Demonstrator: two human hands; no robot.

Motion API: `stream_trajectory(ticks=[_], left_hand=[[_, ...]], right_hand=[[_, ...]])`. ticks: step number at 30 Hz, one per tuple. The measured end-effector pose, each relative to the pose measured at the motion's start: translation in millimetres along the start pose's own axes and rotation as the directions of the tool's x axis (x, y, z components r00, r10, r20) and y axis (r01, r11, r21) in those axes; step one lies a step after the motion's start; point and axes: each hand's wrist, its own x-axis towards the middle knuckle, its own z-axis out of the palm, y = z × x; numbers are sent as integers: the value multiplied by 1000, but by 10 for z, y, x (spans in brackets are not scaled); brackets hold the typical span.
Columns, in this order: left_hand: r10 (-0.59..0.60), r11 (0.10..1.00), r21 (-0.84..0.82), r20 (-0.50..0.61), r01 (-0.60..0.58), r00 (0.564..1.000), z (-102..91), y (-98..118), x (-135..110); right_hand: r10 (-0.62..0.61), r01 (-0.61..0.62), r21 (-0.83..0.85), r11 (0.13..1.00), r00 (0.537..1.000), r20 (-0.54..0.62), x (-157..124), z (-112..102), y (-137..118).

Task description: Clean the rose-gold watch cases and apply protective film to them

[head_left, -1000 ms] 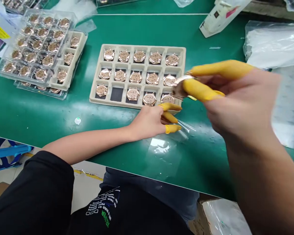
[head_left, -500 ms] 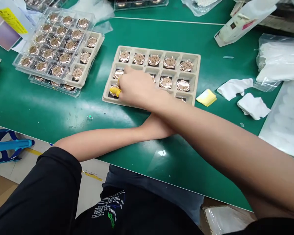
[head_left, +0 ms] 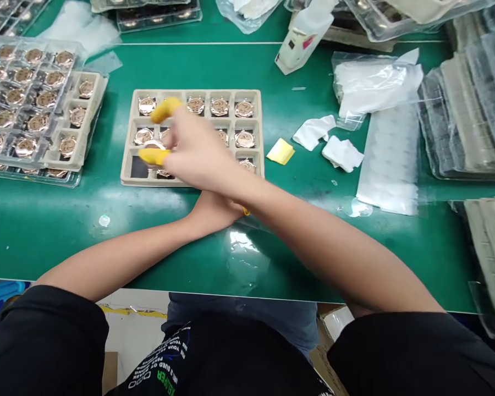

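My right hand (head_left: 193,146), with yellow finger cots on its tips, hovers over the left part of a beige compartment tray (head_left: 263,148). Its fingers look closed around a shiny watch case (head_left: 154,144), blurred by motion, above the tray's front-left corner. The front-left compartment shows only its dark bottom. Other rose-gold watch cases (head_left: 245,138) lie singly in compartments, engraved backs up. Crossed beneath my right forearm, my left hand (head_left: 216,212) rests at the tray's front edge. One yellow fingertip shows there; most of its fingers are hidden.
Stacked trays of watch cases (head_left: 37,122) stand on the left. To the right lie a yellow-and-white folded pad (head_left: 280,151), white cloths (head_left: 342,154), and a bag of white material (head_left: 375,82). A white bottle (head_left: 305,38) stands behind; tray stacks (head_left: 462,121) sit far right.
My right hand has lifted from the tray's front-left compartment with the watch case, leaving that compartment bare. The camera view has swung to the right.
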Motion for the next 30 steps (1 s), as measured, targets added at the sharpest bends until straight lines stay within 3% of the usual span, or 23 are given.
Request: stream_trajectory(ticks=[3, 5, 7, 9, 15, 17, 18, 20, 21, 22, 24, 28, 30], left_hand=[[-83, 990, -113, 39, 87, 996, 17, 132, -26], [-175, 947, -264, 46, 181, 984, 35, 190, -42], [-229, 919, -313, 67, 238, 971, 45, 216, -56], [-211, 936, -272, 70, 222, 975, 43, 217, -69], [-218, 933, -287, 28, 216, 976, 10, 204, -89], [-243, 926, -291, 31, 241, 970, 7, 210, -81], [-264, 917, -301, 31, 261, 964, 7, 215, -75], [-299, 902, -319, 28, 292, 954, 11, 227, -60], [-306, 899, -321, 29, 299, 952, 13, 234, -52], [-305, 900, -316, 29, 298, 952, 15, 239, -47], [-292, 912, -290, 34, 289, 956, 16, 245, -40], [-283, 930, -235, 33, 283, 958, 12, 241, -42], [-276, 936, -219, 29, 276, 961, 13, 244, -43]], right_hand=[[97, -60, 298, 953, 989, -111, -568, -315, 578], [174, -162, 564, 809, 984, 33, -878, -456, 931], [231, -284, 714, 640, 957, 174, -1066, -517, 1148], [269, -351, 756, 552, 933, 237, -1136, -505, 1218], [327, -417, 746, 519, 903, 277, -1124, -340, 1105], [299, -387, 714, 584, 920, 254, -1130, -349, 1147], [270, -333, 663, 671, 942, 200, -1123, -379, 1207], [215, -176, 422, 889, 976, -45, -1071, -492, 1415], [180, -130, 230, 964, 961, -212, -1024, -567, 1555], [162, -164, 29, 986, 897, -412, -965, -646, 1710], [187, -367, -205, 907, 789, -586, -839, -792, 2016], [296, -523, -315, 792, 780, -552, -738, -984, 2324], [321, -561, -268, 783, 734, -599, -818, -1059, 2281]])
